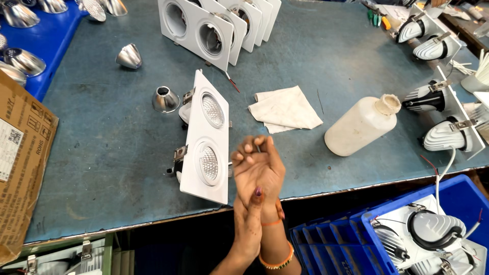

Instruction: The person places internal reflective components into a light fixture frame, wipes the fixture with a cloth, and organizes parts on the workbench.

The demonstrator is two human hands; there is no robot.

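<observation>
both hands meet above the near edge of the counter [102, 153], just right of the white double light fitting [206, 140]. the left hand [249, 224] lies against the wrist of the right hand [259, 168], thumb up along it; the right hand's fingers are curled loosely inward, and a thin dark object shows between its fingertips, too small to identify. neither hand grips the fitting, and whether the curled fingers touch its edge cannot be told.

the fitting lies face up on the counter, tilted on its spring clips, with two round lenses in line; its near right corner is just beside the right hand. a folded white cloth [284, 108] lies beyond the hands, a white plastic bottle [362, 125] on its side farther right, and a loose silver reflector cone [165, 99] left of the fitting.

to work well here, keep the fingers off the lens faces, support the fitting by its flat white frame, and keep it from rocking on the clips
</observation>
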